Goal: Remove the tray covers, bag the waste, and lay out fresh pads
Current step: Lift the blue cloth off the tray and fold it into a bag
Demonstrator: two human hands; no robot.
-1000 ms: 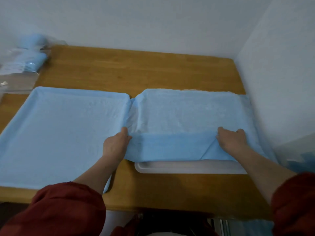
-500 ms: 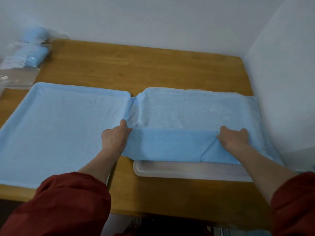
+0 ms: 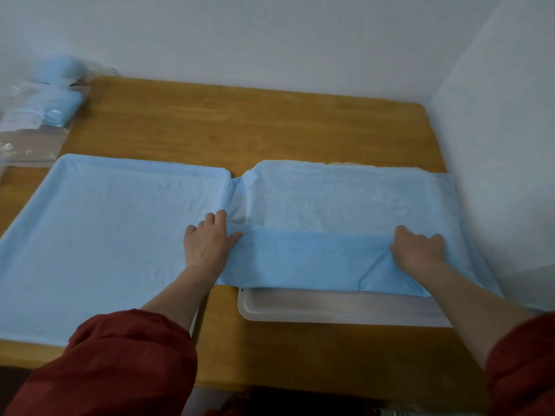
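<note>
Obs., near to far.

- Red sleeves: left sleeve (image 3: 114,364) and right sleeve (image 3: 522,361) pushed up, forearms bare, both reaching over the near edge of the wooden table (image 3: 240,124).
- White tray (image 3: 330,307), right half of the table: near rim and a strip of its floor are uncovered. Nothing loose seen in the exposed strip.
- Right pad (image 3: 345,199), light blue, lies over the remainder of that tray. Its near edge is folded back on itself into a darker blue flap (image 3: 300,259), with one corner creased diagonally at the right end.
- Left hand (image 3: 210,247) is at the flap's left end, thumb laid on top, fingers bent over the fold: pinching it.
- Right hand (image 3: 417,249) is at the flap's right end, knuckles up, fingers curled into the pad: gripping it.
- Left pad (image 3: 105,235), same blue, spread flat with raised edges, just beside the right pad and touching it at the far corners. What lies under it is hidden.
- Far left corner: clear plastic bag (image 3: 33,127) holding folded blue pads, blurred.
- White walls (image 3: 270,40) at the back and right; the right pad's edge runs close along the right one.
</note>
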